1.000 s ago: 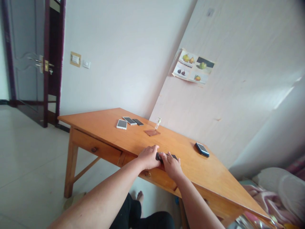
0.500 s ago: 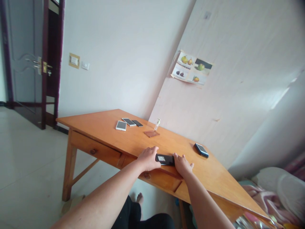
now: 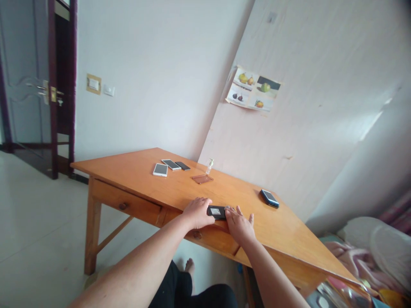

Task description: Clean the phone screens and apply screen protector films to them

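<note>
A black phone (image 3: pixel 217 212) with a pale label on its upper face lies flat near the front edge of the wooden table (image 3: pixel 180 187). My left hand (image 3: pixel 198 213) grips its left end between thumb and fingers. Over the right end rests my right hand (image 3: pixel 239 222), its fingers stretched out and pressing on the phone, so that end is hidden. Beyond the hands, a brown see-through phone case (image 3: pixel 203 179) lies beside a small clear pump bottle (image 3: pixel 209 166).
Further left lie a white phone (image 3: pixel 160 170), another white-edged phone (image 3: pixel 171 164) and a dark phone (image 3: pixel 183 166). A stack of dark devices (image 3: pixel 269 199) sits at the table's right. Below the tabletop are drawers with round knobs (image 3: pixel 123 206). Bedding (image 3: pixel 362 252) is at far right.
My right hand has slid left over the phone, covering more of its right end. My left hand keeps its hold. The whole view has shifted slightly.
</note>
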### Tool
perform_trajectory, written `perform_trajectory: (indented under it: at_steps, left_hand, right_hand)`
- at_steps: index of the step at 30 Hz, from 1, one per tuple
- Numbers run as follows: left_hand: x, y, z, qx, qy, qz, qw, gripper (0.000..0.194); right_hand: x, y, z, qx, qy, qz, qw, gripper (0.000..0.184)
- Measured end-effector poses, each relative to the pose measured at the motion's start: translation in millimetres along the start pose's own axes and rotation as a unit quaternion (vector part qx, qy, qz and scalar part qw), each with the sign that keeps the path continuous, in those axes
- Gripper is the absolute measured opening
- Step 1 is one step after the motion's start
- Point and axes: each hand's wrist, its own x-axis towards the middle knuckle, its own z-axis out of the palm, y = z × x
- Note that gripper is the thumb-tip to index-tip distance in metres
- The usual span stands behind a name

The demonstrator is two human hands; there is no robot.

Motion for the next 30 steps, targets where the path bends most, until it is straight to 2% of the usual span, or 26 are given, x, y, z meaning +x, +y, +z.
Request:
perform_trajectory:
  at_steps: [2,4,6,9,11,13,17,19,21,25,27,30]
  left_hand:
    - [0.3,-0.7,0.6,0.003,0.003,0.005,1.0,0.044]
    - [0.8,-1.4,1.3,0.004,0.005,0.011,1.0,0.043]
    - [1.1,-2.1,1.8,0.005,0.004,0.014,1.0,0.042]
    - [0.8,-2.4,1.7,0.007,0.002,0.017,1.0,0.037]
    - [0.1,-1.9,0.7,0.009,-0.002,0.016,1.0,0.035]
    - [-0.7,-1.0,-0.9,0.014,-0.006,0.014,1.0,0.035]
    - [-1.9,1.3,-4.5,0.024,-0.018,0.012,0.999,0.036]
    - [-2.0,1.8,-5.5,0.026,-0.021,0.013,0.999,0.036]
    - [-1.4,1.5,-5.8,0.028,-0.024,0.014,0.999,0.035]
    - [1.6,-0.5,-5.9,0.031,-0.033,0.013,0.999,0.037]
    - [4.2,-1.4,-6.6,0.034,-0.041,0.016,0.998,0.037]
    - [10.2,-2.2,-8.3,0.042,-0.054,0.024,0.997,0.035]
  right_hand:
    - [4.0,5.1,-1.8,-0.009,0.007,0.055,0.998,0.048]
    - [3.3,3.8,-1.2,-0.01,0.012,0.068,0.998,0.048]
    - [-3.3,-5.4,1.4,-0.002,0.013,0.033,0.999,0.048]
    - [-17.3,-24.4,5.1,0.017,0.009,-0.057,0.998,0.048]
    - [-21.9,-31.0,4.9,0.025,0.0,-0.083,0.996,0.048]
    - [-19.6,-28.4,2.4,0.023,-0.007,-0.06,0.998,0.049]
    - [-6.1,-8.8,-3.5,0.006,-0.008,0.058,0.998,0.048]
    - [-4.6,-4.4,-4.1,0.007,-0.003,0.079,0.997,0.048]
    - [-9.2,-7.8,-2.5,0.025,-0.002,0.046,0.999,0.048]
    - [-22.4,-23.9,2.4,0.068,-0.003,-0.063,0.996,0.048]
    - [-22.4,-26.1,2.6,0.072,-0.002,-0.064,0.995,0.049]
    - [-11.2,-17.7,-0.5,0.059,-0.012,-0.016,0.998,0.049]
